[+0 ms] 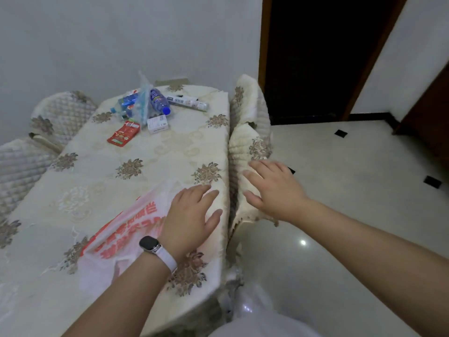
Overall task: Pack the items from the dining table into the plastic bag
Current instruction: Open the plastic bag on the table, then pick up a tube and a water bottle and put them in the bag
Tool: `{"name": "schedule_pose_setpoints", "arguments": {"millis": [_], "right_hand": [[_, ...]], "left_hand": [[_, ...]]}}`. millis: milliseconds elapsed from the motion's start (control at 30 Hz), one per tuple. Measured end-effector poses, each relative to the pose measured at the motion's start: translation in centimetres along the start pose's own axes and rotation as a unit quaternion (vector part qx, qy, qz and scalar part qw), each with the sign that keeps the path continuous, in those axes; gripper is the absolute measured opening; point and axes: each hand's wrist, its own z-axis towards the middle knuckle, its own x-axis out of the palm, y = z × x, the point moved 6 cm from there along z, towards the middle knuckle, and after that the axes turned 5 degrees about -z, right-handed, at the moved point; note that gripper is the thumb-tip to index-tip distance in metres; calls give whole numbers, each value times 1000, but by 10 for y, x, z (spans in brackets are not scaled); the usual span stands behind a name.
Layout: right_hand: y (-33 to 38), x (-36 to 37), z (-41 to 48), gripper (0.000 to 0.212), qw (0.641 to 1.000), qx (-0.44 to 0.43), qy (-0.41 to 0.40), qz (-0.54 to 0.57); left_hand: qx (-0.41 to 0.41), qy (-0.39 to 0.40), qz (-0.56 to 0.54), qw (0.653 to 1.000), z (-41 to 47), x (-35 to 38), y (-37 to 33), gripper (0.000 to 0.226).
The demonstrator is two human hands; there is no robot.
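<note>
Plastic bag [126,229]: lies flat on the dining table [150,152] at the near edge, under the left hand [192,215], fingers spread, gripping nothing. Right hand [272,188] open over a chair cover [245,147]. Bag is thin, limp and slippery; best taken at the mouth or handles. Orange print is possibly Chinese, unreadable. Bottles [159,100], red packet [124,133] and white box [157,124] sit at the far end, unpacked

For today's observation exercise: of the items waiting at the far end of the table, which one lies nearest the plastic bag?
The red packet. It lies in front of the pile, while the white box, bottles and long tube sit farther from the bag.
</note>
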Motion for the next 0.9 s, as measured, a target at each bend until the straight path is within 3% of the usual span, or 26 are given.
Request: {"name": "schedule_pose_setpoints", "arguments": {"millis": [200,467,767,900], "right_hand": [[-105,-26,-54,48,999,49,-12,-14],[-200,-45,-114,51,990,138,-13,-17],[-271,-28,-119,49,980,193,-10,-41],[-309,-10,-88,50,978,192,32,-70]], "left_hand": [[48,-36,2,998,65,19,-95,41],[103,-2,-11,995,128,54,-182,44],[154,-9,-51,987,216,99,-206,44],[171,-18,-58,983,268,131,-196,43]]}}
